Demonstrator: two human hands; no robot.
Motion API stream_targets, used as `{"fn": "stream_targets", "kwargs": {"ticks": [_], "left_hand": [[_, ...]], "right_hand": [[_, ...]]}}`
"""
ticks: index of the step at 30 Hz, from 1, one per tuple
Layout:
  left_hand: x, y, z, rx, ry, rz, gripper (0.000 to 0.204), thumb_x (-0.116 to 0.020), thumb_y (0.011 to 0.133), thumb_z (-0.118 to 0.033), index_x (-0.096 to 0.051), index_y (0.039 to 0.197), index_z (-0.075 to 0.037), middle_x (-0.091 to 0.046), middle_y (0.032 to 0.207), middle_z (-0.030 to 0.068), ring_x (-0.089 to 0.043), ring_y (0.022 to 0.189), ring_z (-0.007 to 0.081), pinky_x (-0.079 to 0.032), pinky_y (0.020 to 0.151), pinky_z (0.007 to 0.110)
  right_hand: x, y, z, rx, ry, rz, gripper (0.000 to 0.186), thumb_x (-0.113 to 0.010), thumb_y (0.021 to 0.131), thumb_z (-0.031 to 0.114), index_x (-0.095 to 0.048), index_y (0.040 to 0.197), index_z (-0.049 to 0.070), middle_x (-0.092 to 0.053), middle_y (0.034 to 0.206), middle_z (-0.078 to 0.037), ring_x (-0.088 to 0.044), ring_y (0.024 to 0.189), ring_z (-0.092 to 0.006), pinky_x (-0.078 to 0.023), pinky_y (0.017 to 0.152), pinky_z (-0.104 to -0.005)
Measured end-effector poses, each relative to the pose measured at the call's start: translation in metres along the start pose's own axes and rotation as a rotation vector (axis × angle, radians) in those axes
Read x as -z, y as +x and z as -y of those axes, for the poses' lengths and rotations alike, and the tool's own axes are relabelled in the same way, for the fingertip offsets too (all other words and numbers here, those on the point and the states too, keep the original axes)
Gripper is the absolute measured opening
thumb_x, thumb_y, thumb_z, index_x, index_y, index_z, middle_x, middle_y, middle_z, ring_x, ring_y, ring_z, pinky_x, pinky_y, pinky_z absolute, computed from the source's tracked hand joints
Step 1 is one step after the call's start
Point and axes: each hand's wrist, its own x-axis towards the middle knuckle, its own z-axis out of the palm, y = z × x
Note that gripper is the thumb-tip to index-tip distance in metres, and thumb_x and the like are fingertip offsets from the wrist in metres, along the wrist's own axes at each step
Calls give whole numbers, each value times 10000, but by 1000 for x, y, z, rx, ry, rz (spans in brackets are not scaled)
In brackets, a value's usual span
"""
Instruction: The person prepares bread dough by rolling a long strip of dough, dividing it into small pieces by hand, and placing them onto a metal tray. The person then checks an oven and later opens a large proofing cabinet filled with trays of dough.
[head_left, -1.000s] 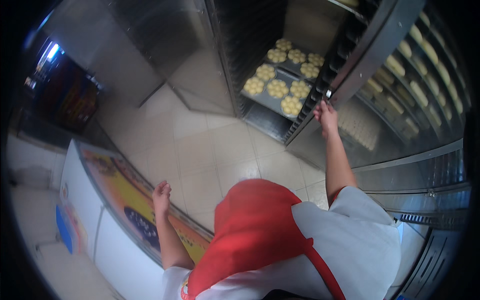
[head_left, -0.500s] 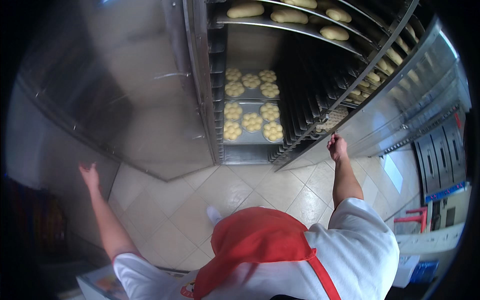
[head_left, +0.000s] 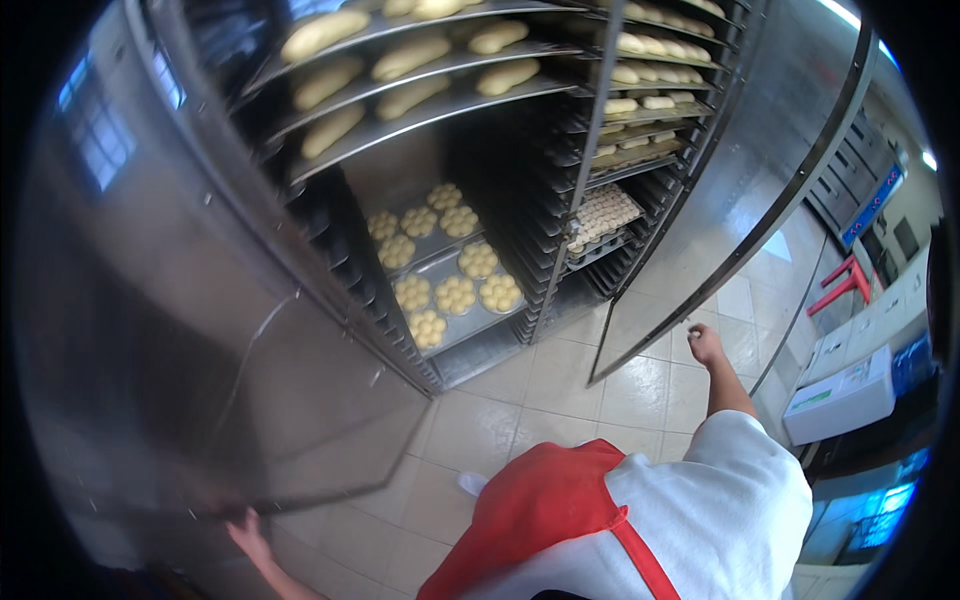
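Observation:
A tall metal cabinet stands ahead with both doors swung outward. My left hand [head_left: 250, 537] is at the lower edge of the left door [head_left: 290, 350], fingers apart; whether it touches the metal I cannot tell. Close to the edge of the right door [head_left: 735, 215], my right hand [head_left: 706, 343] has its fingers curled closed, and anything inside them is hidden. Flower-shaped dough rounds [head_left: 456, 295] sit on two trays low in the cabinet's left bay. Long dough rolls [head_left: 410, 55] lie on the trays above them.
The right bay holds more trays of dough rolls [head_left: 655, 75], with a stack of bumpy, tray-like sheets [head_left: 605, 215] below. Pale floor tiles [head_left: 560, 385] run under the doors. At the right are a red stool [head_left: 845, 285], a white box [head_left: 840, 395] and a metal oven [head_left: 855, 175].
The view has turned to the right, showing more of the right bay. The doors stand wider apart. My left hand now shows beside the left door's lower edge; my right hand stays near the right door.

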Motion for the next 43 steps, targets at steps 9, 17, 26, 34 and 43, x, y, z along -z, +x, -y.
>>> {"fn": "stream_targets", "kwargs": {"ticks": [9, 17, 26, 34, 43], "left_hand": [[-98, -307, -93, 167, 394, 17, 389, -821, 928, -243, -715, 1054, 109, -733, 982, 220, -647, 881, 307, -529, 846, 460], [-297, -447, -138, 107, 259, 107, 293, -726, 986, -85, -644, 1190, 109, -724, 1128, 192, -705, 994, 233, -567, 903, 385], [-504, -442, -208, 97, 34, 439, 347, -854, 888, -69, -603, 1100, 41, -691, 1011, 84, -650, 892, 152, -547, 833, 304], [-701, -331, -248, -174, 20, 462, 197, -823, 938, -119, -669, 926, 4, -664, 822, 18, -605, 769, 83, -512, 722, 266], [-814, -209, -271, -729, 338, 184, 268, -850, 915, -316, -738, 966, -78, -775, 984, 125, -736, 786, 216, -582, 758, 420]], "right_hand": [[-97, -42, -47, 128, -60, 985, 504, -720, 921, 423, -740, 1236, 29, -779, 1097, -188, -768, 971, -326, -599, 915, -456], [-58, 72, -57, 469, 227, 700, 477, -739, 940, 342, -697, 1307, 40, -774, 1020, -144, -738, 932, -328, -580, 860, -425], [62, 161, -73, 391, 441, 528, 414, -719, 983, 262, -680, 1331, 41, -756, 1064, -125, -725, 915, -251, -577, 854, -385], [88, 175, -105, 161, 431, 474, 413, -723, 986, 262, -683, 1330, 37, -766, 1103, -144, -752, 930, -259, -586, 852, -382], [33, 119, -88, -32, 384, 594, 409, -765, 965, 269, -702, 1317, 70, -783, 1113, -167, -770, 996, -307, -591, 898, -385]]}}
